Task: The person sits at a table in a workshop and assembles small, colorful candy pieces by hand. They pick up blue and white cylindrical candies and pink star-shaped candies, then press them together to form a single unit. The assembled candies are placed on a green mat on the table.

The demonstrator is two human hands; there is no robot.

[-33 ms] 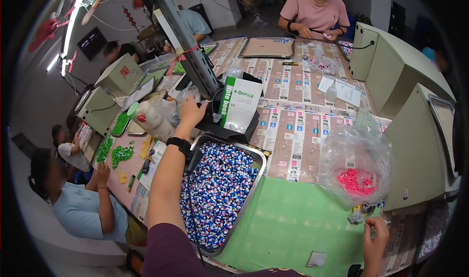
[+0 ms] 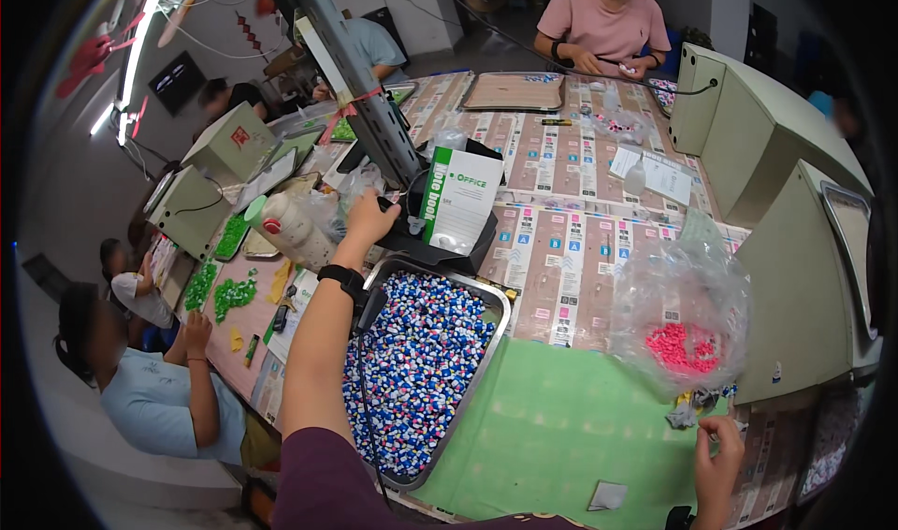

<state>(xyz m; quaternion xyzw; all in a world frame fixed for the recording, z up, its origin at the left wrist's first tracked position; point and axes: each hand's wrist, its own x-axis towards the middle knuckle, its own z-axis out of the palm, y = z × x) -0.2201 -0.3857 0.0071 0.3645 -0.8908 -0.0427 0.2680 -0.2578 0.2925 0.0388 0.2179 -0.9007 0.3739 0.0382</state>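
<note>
My left hand (image 2: pixel 371 219) reaches forward to the near left side of a black desk bin (image 2: pixel 449 246). Its fingertips are hidden at the bin's edge, so what they hold, if anything, cannot be seen. In the bin stands a green-and-white notebook (image 2: pixel 462 198). Beneath my left forearm lies a metal tray (image 2: pixel 505 307) full of small blue-and-white pieces (image 2: pixel 416 371). My right hand (image 2: pixel 718 460) rests low at the right edge of a green sheet (image 2: pixel 543 408), fingers loosely bent, thumb apart, nothing visible in them. Above it sits a clear plastic bag (image 2: pixel 627 296) of pink pieces (image 2: pixel 683 346).
A grey metal post (image 2: pixel 374 128) rises behind the bin. Pale metal cabinets (image 2: pixel 795 277) line the right side. A bottle (image 2: pixel 292 231) stands left of the bin. A black cable (image 2: pixel 367 408) crosses the tray. Co-workers sit at the left (image 2: pixel 168 390) and far side (image 2: pixel 603 25).
My left hand has shifted slightly right and toward me at the black bin's edge. My right hand has not moved.
</note>
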